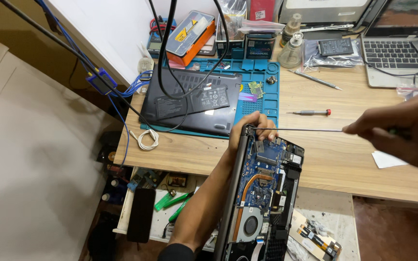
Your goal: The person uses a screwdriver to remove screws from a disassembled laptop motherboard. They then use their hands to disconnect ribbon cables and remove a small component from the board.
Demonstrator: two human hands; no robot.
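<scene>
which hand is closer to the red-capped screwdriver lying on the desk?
Right. The right hand is just right of and below the red-capped screwdriver, holding a long thin tool that passes under it. The left hand grips the opened laptop's top edge, farther left.

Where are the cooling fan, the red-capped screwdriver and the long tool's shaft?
cooling fan (250,225), head view, on its round hub.
red-capped screwdriver (311,112), head view, mid handle.
long tool's shaft (306,129), head view, mid shaft.

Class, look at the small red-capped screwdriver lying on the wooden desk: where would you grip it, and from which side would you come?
Grip the red-capped screwdriver around its dark handle, near the red cap, coming from above. It lies flat and alone on the desk, so the handle's both sides are free; the thin shaft is probably harder to pinch.
</scene>
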